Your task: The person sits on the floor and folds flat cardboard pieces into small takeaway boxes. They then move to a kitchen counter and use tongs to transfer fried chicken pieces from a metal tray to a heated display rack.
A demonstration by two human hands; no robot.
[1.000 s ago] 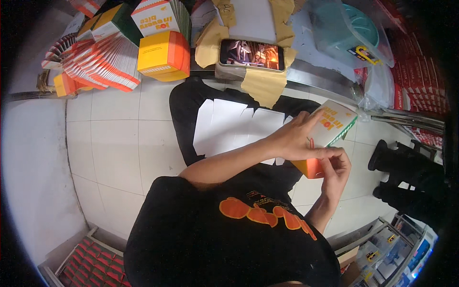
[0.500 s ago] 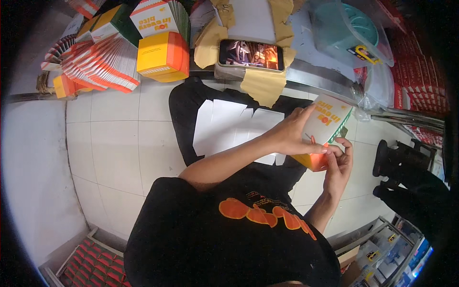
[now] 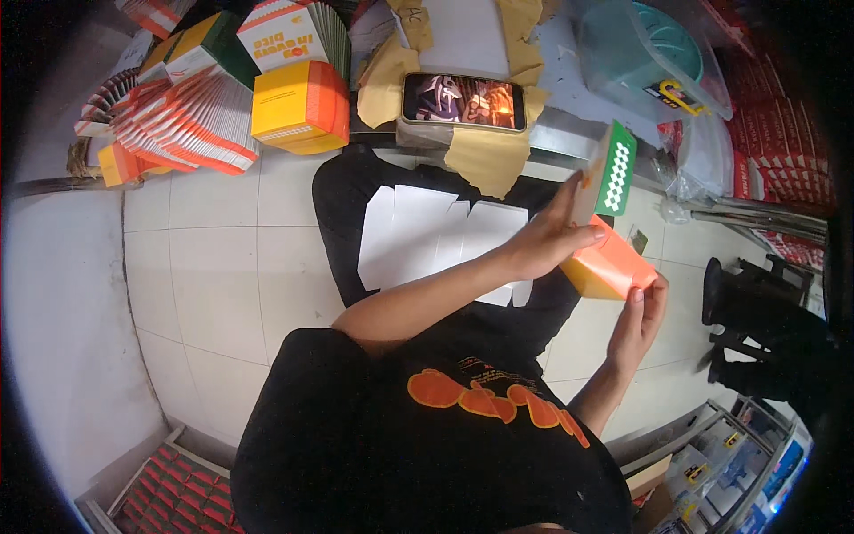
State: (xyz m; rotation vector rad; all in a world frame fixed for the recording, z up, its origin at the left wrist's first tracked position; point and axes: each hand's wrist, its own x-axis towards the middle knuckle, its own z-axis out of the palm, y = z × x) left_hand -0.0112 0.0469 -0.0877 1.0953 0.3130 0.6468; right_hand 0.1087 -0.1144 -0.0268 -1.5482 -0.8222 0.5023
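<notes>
Above my right knee I hold a small cardboard box (image 3: 614, 258) with orange, yellow and green sides. Its green panel with white diamonds stands up at an angle from the orange part, like a raised lid. My left hand (image 3: 547, 236) grips the box from the left, thumb lying on top of the orange face. The fingers of my right hand (image 3: 639, 322) are closed on the box's lower right corner, thumb against the orange side. Flat white die-cut cardboard blanks (image 3: 414, 236) lie across my lap, partly under my left forearm.
On the ledge ahead, a phone (image 3: 463, 101) leans amid brown paper. Fanned stacks of folded cartons (image 3: 187, 120) and a yellow-orange box (image 3: 298, 107) stand to its left. A clear plastic bin (image 3: 614, 67) is at the right. A person's dark-clothed legs (image 3: 774, 343) show at far right.
The box has turned in my hands, so its green diamond panel and orange face now show instead of the white printed side. My right hand has shifted to the box's lower right corner.
</notes>
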